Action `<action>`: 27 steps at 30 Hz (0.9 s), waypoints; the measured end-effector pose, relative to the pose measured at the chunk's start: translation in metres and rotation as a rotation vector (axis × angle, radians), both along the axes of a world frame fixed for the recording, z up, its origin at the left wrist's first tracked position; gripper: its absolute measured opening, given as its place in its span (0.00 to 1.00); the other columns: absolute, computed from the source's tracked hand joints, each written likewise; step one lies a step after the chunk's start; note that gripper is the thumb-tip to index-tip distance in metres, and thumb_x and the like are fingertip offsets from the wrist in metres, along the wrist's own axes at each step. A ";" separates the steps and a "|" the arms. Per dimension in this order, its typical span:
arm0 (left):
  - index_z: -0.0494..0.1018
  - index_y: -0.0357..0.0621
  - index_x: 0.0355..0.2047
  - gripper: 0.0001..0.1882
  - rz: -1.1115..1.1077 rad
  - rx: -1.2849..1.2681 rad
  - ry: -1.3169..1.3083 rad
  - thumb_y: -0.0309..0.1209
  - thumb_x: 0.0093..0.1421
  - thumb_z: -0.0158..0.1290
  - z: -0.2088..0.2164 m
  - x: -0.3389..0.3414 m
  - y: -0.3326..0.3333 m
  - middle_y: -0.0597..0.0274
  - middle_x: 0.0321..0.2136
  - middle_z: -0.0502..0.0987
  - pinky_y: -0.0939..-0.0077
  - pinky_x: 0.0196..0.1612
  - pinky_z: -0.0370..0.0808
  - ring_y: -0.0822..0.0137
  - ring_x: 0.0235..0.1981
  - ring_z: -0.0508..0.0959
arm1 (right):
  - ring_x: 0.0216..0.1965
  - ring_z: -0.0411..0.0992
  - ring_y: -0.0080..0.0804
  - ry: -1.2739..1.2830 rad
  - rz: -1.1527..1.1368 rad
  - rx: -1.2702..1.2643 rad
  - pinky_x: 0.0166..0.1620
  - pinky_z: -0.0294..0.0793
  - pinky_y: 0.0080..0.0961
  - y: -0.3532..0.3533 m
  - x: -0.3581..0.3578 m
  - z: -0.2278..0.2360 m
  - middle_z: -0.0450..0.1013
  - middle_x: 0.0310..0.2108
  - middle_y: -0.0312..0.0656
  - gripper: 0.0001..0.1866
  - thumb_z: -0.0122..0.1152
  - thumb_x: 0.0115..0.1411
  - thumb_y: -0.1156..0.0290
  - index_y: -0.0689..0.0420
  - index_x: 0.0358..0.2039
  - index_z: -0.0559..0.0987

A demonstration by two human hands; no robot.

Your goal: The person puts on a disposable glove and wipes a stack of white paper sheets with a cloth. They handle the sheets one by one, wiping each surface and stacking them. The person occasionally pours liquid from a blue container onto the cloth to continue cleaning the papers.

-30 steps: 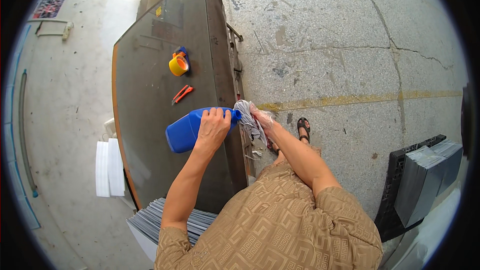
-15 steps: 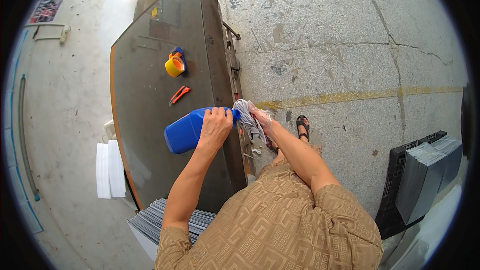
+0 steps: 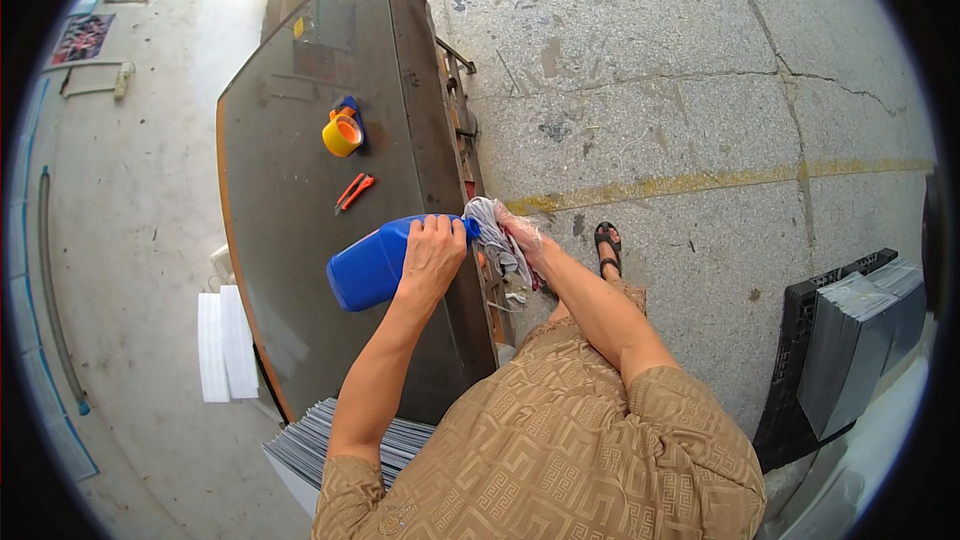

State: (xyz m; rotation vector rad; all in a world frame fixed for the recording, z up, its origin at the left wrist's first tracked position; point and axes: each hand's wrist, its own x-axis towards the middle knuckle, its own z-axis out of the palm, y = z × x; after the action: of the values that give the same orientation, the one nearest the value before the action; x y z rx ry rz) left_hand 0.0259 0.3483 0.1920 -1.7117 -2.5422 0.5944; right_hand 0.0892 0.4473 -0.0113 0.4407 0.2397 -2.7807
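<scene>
My left hand (image 3: pixel 433 255) grips a blue plastic jug (image 3: pixel 365 270) by its handle, near the neck. The jug lies tilted on its side over the dark tabletop (image 3: pixel 350 360), its mouth toward the right. Against that mouth, just past the table's right edge, my right hand (image 3: pixel 522 237) holds a crumpled grey-white rag (image 3: pixel 490 225). A thin clear plastic glove covers the right hand. Whether liquid is coming out cannot be seen, as the rag hides the opening.
Farther up the table lie a red utility knife (image 3: pixel 354 192) and a yellow tape roll (image 3: pixel 342 136) on a blue dispenser. A stack of grey sheets (image 3: pixel 345 440) stands at the near left, white boards (image 3: pixel 225 345) beyond the left edge. Grey stacked panels (image 3: pixel 850 350) rest on a black pallet (image 3: pixel 785 370) at right.
Both hands keep nearly the same hold and pose on jug and rag. The view has shifted slightly, so the table items appear a little farther left.
</scene>
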 end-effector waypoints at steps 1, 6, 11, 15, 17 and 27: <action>0.73 0.42 0.27 0.04 0.000 -0.002 0.001 0.29 0.52 0.53 0.000 0.000 -0.001 0.59 0.24 0.73 0.68 0.32 0.68 0.62 0.30 0.75 | 0.40 0.75 0.27 -0.004 -0.003 -0.008 0.45 0.77 0.28 0.000 0.000 0.001 0.77 0.42 0.35 0.28 0.45 0.66 0.43 0.53 0.52 0.74; 0.73 0.42 0.27 0.04 0.004 -0.005 0.002 0.29 0.51 0.53 0.000 0.000 0.000 0.59 0.24 0.73 0.67 0.33 0.68 0.62 0.30 0.75 | 0.37 0.76 0.25 -0.015 0.008 -0.008 0.43 0.78 0.27 0.001 -0.001 0.002 0.77 0.39 0.34 0.26 0.46 0.66 0.44 0.52 0.49 0.76; 0.73 0.42 0.26 0.04 0.009 -0.019 -0.006 0.29 0.51 0.53 -0.004 0.001 0.001 0.58 0.24 0.74 0.67 0.32 0.69 0.62 0.30 0.75 | 0.37 0.76 0.25 -0.028 0.012 0.009 0.42 0.78 0.26 0.001 0.000 0.002 0.77 0.39 0.33 0.26 0.45 0.67 0.44 0.52 0.49 0.76; 0.73 0.42 0.30 0.05 0.034 -0.054 -0.019 0.27 0.51 0.53 -0.005 0.003 0.004 0.59 0.24 0.73 0.68 0.33 0.70 0.62 0.31 0.75 | 0.38 0.76 0.25 -0.069 0.028 0.006 0.43 0.78 0.26 0.002 0.001 0.000 0.77 0.40 0.33 0.27 0.44 0.67 0.44 0.52 0.51 0.75; 0.72 0.43 0.29 0.04 0.024 -0.041 -0.012 0.27 0.51 0.53 -0.007 0.003 0.003 0.60 0.24 0.72 0.68 0.33 0.69 0.62 0.31 0.75 | 0.38 0.76 0.25 -0.065 0.025 -0.007 0.44 0.78 0.26 0.001 0.002 0.000 0.77 0.41 0.34 0.27 0.43 0.67 0.44 0.52 0.51 0.75; 0.73 0.42 0.27 0.04 0.033 -0.057 -0.019 0.28 0.51 0.52 -0.014 0.003 0.002 0.59 0.25 0.74 0.67 0.33 0.68 0.62 0.31 0.75 | 0.40 0.77 0.27 -0.007 0.046 -0.053 0.45 0.78 0.29 -0.001 0.004 -0.008 0.78 0.42 0.36 0.27 0.44 0.67 0.44 0.53 0.52 0.75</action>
State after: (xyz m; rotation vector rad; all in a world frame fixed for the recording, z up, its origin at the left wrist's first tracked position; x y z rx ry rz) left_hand 0.0291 0.3505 0.1781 -1.7046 -2.5957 0.6620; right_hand 0.0933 0.4458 -0.0192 0.4267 0.1717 -2.7327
